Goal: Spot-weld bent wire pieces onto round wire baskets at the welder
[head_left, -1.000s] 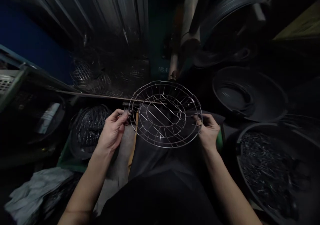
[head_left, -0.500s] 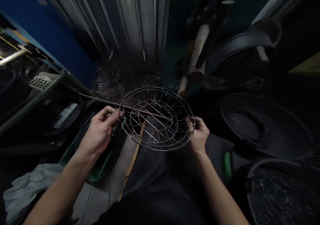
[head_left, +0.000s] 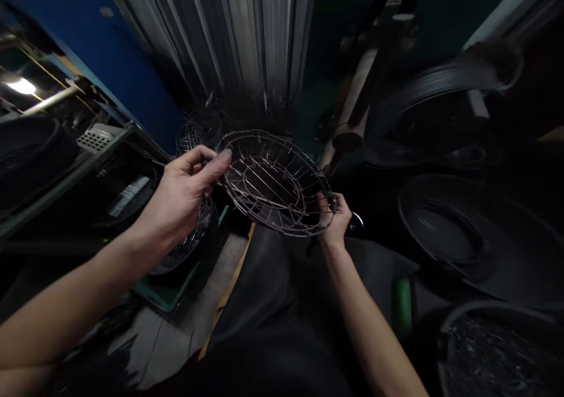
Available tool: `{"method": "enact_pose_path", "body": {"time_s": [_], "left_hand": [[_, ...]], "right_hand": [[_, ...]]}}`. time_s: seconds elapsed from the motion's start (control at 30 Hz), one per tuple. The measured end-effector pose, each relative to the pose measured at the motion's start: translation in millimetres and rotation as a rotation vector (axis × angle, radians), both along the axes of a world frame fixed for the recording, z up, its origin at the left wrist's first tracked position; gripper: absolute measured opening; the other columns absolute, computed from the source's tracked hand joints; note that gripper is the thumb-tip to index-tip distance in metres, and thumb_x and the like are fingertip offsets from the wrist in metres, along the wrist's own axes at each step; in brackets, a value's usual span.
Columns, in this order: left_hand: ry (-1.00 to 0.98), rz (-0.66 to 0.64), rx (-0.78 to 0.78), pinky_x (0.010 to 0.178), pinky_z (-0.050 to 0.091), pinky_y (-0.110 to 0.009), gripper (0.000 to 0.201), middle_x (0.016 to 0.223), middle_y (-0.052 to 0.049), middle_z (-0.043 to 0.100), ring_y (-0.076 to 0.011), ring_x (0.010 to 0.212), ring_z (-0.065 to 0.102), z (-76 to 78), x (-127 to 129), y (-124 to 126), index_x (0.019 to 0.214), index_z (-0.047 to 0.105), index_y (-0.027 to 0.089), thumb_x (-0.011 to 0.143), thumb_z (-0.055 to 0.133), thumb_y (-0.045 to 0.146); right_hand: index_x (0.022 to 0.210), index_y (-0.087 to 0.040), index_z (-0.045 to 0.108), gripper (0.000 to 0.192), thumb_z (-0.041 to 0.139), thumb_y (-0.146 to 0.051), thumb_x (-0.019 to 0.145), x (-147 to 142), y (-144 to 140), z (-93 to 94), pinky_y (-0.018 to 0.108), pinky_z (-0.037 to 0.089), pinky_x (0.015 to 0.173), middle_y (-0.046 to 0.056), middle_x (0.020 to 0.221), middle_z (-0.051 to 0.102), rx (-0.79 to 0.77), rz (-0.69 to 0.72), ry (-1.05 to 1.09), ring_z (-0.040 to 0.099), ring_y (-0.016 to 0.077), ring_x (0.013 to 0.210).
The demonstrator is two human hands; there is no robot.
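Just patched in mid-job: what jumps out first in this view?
A round wire basket sits at centre frame, tilted and held off the ground by both hands: the left hand grips its upper left rim, the right hand its lower right rim. Behind it rise pale corrugated metal sheets, and dark round basins crowd the right side.

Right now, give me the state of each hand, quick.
Left hand: closed on the upper left rim of the round wire rack.
Right hand: closed on the rack's lower right rim.
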State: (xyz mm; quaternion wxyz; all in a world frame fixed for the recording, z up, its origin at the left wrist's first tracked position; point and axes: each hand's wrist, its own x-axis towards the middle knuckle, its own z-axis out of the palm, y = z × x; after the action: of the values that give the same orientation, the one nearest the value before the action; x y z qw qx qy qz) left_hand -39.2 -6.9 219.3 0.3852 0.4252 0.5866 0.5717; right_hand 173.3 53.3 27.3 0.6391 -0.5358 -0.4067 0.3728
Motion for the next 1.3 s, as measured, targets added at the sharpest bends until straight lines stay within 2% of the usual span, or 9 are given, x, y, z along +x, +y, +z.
{"method": "enact_pose_path", "body": {"time_s": [0.2, 0.37, 0.57, 0.67, 0.77, 0.87, 1.03, 1.13, 1.3], "left_hand": [[0.164, -0.224, -0.003, 0.052, 0.033, -0.014, 0.024, 0.058, 0.005, 0.051, -0.0012, 0.051, 0.042, 34.6, 20.9, 20.4, 0.067, 0.056, 0.012, 0.076, 0.072, 0.028], [0.262, -0.243, -0.079, 0.056, 0.039, -0.017, 0.026, 0.058, 0.004, 0.05, -0.0032, 0.051, 0.053, 58.4, 41.4, 42.3, 0.071, 0.056, 0.006, 0.077, 0.07, 0.027], [0.438, -0.287, -0.06, 0.063, 0.034, -0.024, 0.028, 0.069, 0.005, 0.044, -0.0118, 0.068, 0.065, 70.7, 53.9, 67.8, 0.089, 0.058, -0.001, 0.085, 0.053, 0.026], [0.453, -0.277, -0.028, 0.064, 0.029, -0.019, 0.027, 0.068, 0.005, 0.045, -0.0079, 0.069, 0.062, 69.2, 53.6, 68.1, 0.082, 0.057, 0.001, 0.082, 0.059, 0.027], [0.345, -0.266, -0.006, 0.058, 0.03, -0.014, 0.023, 0.064, 0.005, 0.048, -0.0014, 0.058, 0.052, 59.9, 45.6, 59.1, 0.071, 0.053, 0.007, 0.079, 0.067, 0.024], [0.209, -0.253, -0.03, 0.054, 0.037, -0.016, 0.022, 0.066, 0.003, 0.054, -0.0047, 0.057, 0.052, 44.3, 30.5, 49.1, 0.069, 0.052, 0.012, 0.075, 0.07, 0.024], [0.035, -0.195, -0.11, 0.062, 0.047, -0.022, 0.026, 0.068, 0.003, 0.056, -0.0088, 0.064, 0.056, 20.8, 12.8, 42.1, 0.066, 0.051, 0.016, 0.067, 0.075, 0.026], [0.016, -0.203, -0.082, 0.064, 0.047, -0.022, 0.027, 0.066, 0.003, 0.055, -0.0087, 0.065, 0.056, 18.5, 15.7, 39.9, 0.065, 0.053, 0.016, 0.065, 0.076, 0.028], [0.077, -0.232, -0.013, 0.065, 0.047, -0.022, 0.023, 0.069, 0.002, 0.057, -0.0097, 0.068, 0.057, 25.1, 23.8, 40.9, 0.066, 0.056, 0.015, 0.067, 0.076, 0.026]], "right_hand": [[0.074, -0.019, 0.046, 0.033, 0.064, -0.047, 0.069, -1.0, 8.0, -8.3, 0.023, 0.041, 0.06, -0.004, 0.068, 0.044, 0.015, -0.074, 0.048, 0.044, 0.0085, 0.061], [0.072, -0.019, 0.042, 0.033, 0.063, -0.045, 0.071, 3.8, 23.2, -2.7, 0.023, 0.041, 0.062, -0.004, 0.07, 0.045, 0.066, -0.15, 0.124, 0.044, 0.0081, 0.063], [0.07, -0.019, 0.043, 0.031, 0.066, -0.04, 0.07, 13.2, 40.8, 5.6, 0.022, 0.04, 0.062, -0.004, 0.069, 0.046, 0.166, -0.221, 0.175, 0.045, 0.0082, 0.064], [0.071, -0.019, 0.045, 0.028, 0.064, -0.04, 0.072, 16.4, 41.2, 9.0, 0.023, 0.04, 0.063, -0.003, 0.068, 0.047, 0.157, -0.237, 0.11, 0.045, 0.0085, 0.062], [0.073, -0.019, 0.049, 0.025, 0.062, -0.039, 0.073, 17.6, 39.3, 13.3, 0.024, 0.041, 0.063, -0.003, 0.067, 0.048, 0.15, -0.262, 0.019, 0.046, 0.0094, 0.063], [0.075, -0.018, 0.051, 0.023, 0.06, -0.039, 0.075, 18.9, 41.1, 16.4, 0.024, 0.042, 0.062, -0.002, 0.067, 0.05, 0.157, -0.259, -0.027, 0.048, 0.0097, 0.063], [0.079, -0.017, 0.052, 0.02, 0.055, -0.037, 0.079, 23.2, 48.3, 15.3, 0.025, 0.043, 0.069, -0.001, 0.073, 0.053, 0.243, -0.179, -0.02, 0.051, 0.0106, 0.069], [0.079, -0.017, 0.052, 0.021, 0.056, -0.038, 0.078, 24.9, 47.9, 14.4, 0.026, 0.043, 0.069, -0.001, 0.073, 0.052, 0.219, -0.17, -0.042, 0.05, 0.0111, 0.069], [0.078, -0.018, 0.05, 0.022, 0.054, -0.04, 0.078, 23.1, 41.7, 16.3, 0.026, 0.042, 0.067, -0.001, 0.07, 0.05, 0.161, -0.253, -0.143, 0.049, 0.0113, 0.066]]}}
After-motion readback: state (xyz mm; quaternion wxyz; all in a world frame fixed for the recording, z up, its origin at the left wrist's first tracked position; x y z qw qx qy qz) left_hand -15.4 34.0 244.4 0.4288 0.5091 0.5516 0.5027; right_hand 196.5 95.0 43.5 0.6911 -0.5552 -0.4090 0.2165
